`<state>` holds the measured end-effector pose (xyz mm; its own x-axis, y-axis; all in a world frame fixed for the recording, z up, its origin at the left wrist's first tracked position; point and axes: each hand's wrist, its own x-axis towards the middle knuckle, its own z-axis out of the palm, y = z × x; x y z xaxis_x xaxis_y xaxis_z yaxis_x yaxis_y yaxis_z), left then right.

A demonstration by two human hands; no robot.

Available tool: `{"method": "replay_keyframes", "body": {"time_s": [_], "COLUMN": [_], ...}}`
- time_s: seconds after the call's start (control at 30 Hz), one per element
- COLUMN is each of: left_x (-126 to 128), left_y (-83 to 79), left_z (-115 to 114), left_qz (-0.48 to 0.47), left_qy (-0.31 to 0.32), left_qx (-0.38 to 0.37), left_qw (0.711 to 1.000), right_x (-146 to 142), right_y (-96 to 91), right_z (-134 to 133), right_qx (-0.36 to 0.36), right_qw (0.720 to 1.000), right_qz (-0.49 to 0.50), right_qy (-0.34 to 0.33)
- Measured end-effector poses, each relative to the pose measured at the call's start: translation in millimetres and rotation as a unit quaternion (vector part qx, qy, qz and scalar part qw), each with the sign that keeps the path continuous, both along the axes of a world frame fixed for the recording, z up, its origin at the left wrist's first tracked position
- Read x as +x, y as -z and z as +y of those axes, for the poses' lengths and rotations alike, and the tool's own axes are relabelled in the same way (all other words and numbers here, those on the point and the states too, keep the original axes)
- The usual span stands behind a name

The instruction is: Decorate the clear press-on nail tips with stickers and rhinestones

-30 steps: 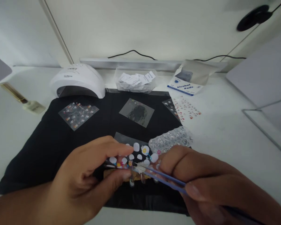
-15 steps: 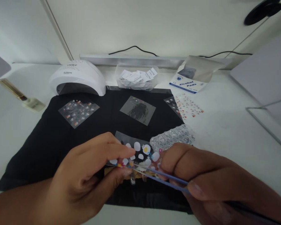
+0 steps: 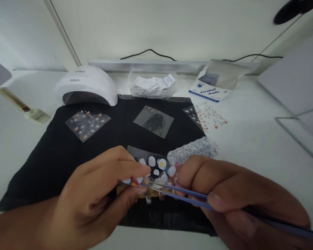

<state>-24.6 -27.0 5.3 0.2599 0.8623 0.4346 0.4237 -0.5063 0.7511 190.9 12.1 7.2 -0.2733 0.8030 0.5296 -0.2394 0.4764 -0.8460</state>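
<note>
My left hand (image 3: 101, 187) pinches the left side of a clear sticker sheet (image 3: 156, 161) printed with white shapes and small coloured motifs. Blue tweezers (image 3: 193, 196) lie between the thumb and fingers of my right hand (image 3: 240, 201). Their pale tips touch the sheet's lower edge, close to my left thumb and forefinger. Whether a sticker sits between the tips, I cannot tell. Under the sheet is a brown cork-like piece (image 3: 121, 190) with a few small glossy nail tips (image 3: 148, 198) at its front, partly hidden by my hands.
On the black mat (image 3: 54, 152) lie more sticker sheets (image 3: 88, 125) and a clear rhinestone case (image 3: 193, 151). Behind stand a white nail lamp (image 3: 86, 83), a clear box of sachets (image 3: 153, 83) and an alcohol pads box (image 3: 214, 83). A polish bottle (image 3: 36, 115) lies at left.
My right hand and the tweezers have shifted slightly, and the tweezers' back end now shows more at lower right. The left hand keeps its pinch on the sheet.
</note>
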Motion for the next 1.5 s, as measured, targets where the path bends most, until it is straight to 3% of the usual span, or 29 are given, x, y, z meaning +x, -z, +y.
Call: {"method": "replay_keyframes", "body": {"time_s": [0.4, 0.57, 0.83, 1.03, 1.13, 1.23, 1.4, 1.5], "left_x": [0.5, 0.2, -9.3, -14.6, -16.2, -15.6, -10.3, -8.5], "left_y": [-3.6, -4.2, -5.5, 0.7, 0.9, -2.6, -9.3, -11.2], "left_z": [4.4, 3.9, 3.5, 9.6, 13.3, 14.4, 11.2, 10.9], "left_qz": [-0.021, -0.040, -0.102, -0.208, -0.204, -0.189, -0.201, -0.181], "left_qy": [0.013, 0.021, 0.066, 0.140, 0.138, 0.112, 0.090, 0.088], "left_qx": [0.020, 0.010, -0.127, -0.297, -0.296, -0.291, -0.328, -0.298], "left_qw": [0.999, 0.999, 0.984, 0.921, 0.923, 0.931, 0.919, 0.933], "right_x": [5.4, 8.3, 6.1, 1.7, -4.5, -8.5, 2.3, 10.1], "right_y": [4.5, 2.7, -2.1, -2.0, -2.9, -1.3, 4.2, 5.4], "right_z": [3.5, 1.6, 4.8, 10.4, 5.1, -2.3, -2.8, 0.6], "right_qx": [-0.023, -0.031, -0.046, -0.033, -0.027, -0.021, 0.027, 0.041], "right_qw": [0.998, 0.998, 0.996, 0.990, 0.994, 0.999, 0.997, 0.995], "right_qz": [0.002, 0.004, -0.010, -0.010, 0.006, 0.021, -0.028, -0.043], "right_qy": [-0.058, -0.048, -0.075, -0.136, -0.107, -0.020, -0.064, -0.079]}}
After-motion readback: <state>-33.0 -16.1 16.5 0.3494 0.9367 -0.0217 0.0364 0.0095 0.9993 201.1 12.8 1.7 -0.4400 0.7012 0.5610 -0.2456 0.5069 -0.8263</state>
